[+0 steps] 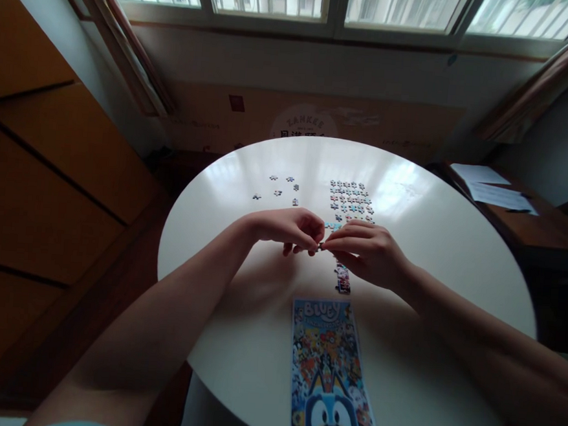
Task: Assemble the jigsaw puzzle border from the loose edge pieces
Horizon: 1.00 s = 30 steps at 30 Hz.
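Note:
My left hand (302, 230) and my right hand (366, 248) meet over the middle of the white round table. Between their fingertips is a small jigsaw puzzle piece (320, 247), pinched by both. Under and beside my right hand lies a joined strip of puzzle (343, 279), partly covered by the hand. Beyond it, loose puzzle pieces (351, 195) sit in neat rows. Several scattered pieces (277, 193) lie farther to the left. Close to me is a colourful Bluey picture sheet (328, 372) showing a blue cartoon dog.
The round table (236, 346) has a curved edge on all sides. At the right, a brown wooden desk (550, 225) holds white papers (494, 189) and a dark pen. An orange-brown cabinet (48, 177) stands at left. Windows and curtains are behind the table.

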Tool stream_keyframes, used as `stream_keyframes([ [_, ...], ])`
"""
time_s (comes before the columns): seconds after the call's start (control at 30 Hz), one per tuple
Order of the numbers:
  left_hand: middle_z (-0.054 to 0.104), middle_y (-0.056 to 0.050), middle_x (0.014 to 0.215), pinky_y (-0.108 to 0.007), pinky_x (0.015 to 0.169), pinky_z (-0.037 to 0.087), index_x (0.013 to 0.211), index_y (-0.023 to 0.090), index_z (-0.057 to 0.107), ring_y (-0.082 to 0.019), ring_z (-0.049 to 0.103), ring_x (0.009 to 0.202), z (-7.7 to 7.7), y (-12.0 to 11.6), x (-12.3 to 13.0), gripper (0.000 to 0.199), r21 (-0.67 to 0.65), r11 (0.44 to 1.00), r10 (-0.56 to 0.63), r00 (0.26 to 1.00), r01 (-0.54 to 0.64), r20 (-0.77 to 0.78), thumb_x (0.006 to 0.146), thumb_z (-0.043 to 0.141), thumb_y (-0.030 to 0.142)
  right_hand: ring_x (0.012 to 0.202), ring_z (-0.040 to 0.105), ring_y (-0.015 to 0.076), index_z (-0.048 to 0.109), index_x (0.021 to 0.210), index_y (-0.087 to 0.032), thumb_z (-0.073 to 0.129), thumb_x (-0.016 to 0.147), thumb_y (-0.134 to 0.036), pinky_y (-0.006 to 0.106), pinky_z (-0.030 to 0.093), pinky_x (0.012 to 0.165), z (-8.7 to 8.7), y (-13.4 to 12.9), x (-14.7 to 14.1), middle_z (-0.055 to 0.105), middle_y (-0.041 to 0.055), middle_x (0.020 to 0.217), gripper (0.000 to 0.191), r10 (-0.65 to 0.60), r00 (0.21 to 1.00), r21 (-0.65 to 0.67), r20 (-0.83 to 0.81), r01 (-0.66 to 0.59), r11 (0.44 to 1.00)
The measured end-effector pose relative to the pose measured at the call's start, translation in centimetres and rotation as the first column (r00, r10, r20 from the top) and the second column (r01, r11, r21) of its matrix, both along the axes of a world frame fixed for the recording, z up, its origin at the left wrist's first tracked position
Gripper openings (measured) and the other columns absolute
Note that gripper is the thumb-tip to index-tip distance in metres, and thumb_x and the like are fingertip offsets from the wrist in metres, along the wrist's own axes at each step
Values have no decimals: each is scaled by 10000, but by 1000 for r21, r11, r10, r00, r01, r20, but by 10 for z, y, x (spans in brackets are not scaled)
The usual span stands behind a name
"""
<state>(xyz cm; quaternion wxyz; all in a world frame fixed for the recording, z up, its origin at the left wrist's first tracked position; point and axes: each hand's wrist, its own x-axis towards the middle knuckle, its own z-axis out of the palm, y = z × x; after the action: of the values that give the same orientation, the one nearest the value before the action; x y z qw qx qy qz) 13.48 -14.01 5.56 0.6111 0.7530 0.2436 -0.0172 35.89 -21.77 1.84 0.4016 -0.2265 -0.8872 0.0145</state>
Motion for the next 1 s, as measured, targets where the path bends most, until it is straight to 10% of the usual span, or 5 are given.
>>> stream_keyframes([
  [0.23, 701, -54, 836, -199, 453, 469, 918, 158, 660, -127, 604, 624, 15, 0, -9, 196, 119, 991, -51, 996, 59, -68, 817, 710, 318, 782, 704, 161, 752, 1038, -247, 636, 946, -133, 319, 560, 712, 2, -2, -3, 791, 17, 947, 187, -1, 1000, -35, 2, 1, 999],
  [0.47, 670, -52, 771, -199, 465, 425, 944, 136, 688, -125, 584, 623, 28, 7, -35, 234, 418, 875, 251, 967, -245, 41, 819, 689, 334, 749, 696, 158, 695, 932, -201, 647, 946, -132, 305, 561, 688, -1, -4, -7, 778, 23, 852, 85, -10, 999, -56, -33, 9, 998],
  [0.7, 673, -51, 785, -252, 570, 459, 943, 144, 701, -144, 599, 643, 21, 17, -41, 270, 473, 877, 209, 953, -84, -217, 821, 673, 383, 743, 676, 149, 681, 876, -210, 632, 955, -138, 299, 555, 694, -4, -2, -11, 780, 17, 860, 118, 2, 1000, -97, -25, -5, 995],
  [1.0, 716, -61, 933, -249, 674, 441, 1182, 183, 731, -138, 614, 746, 1, 24, -33, 411, 548, 834, 195, 961, -59, -194, 835, 699, 401, 753, 669, 154, 728, 920, -220, 590, 982, -165, 309, 551, 697, -9, -1, -14, 789, 13, 894, 161, -30, 998, -152, 51, 38, 988],
])
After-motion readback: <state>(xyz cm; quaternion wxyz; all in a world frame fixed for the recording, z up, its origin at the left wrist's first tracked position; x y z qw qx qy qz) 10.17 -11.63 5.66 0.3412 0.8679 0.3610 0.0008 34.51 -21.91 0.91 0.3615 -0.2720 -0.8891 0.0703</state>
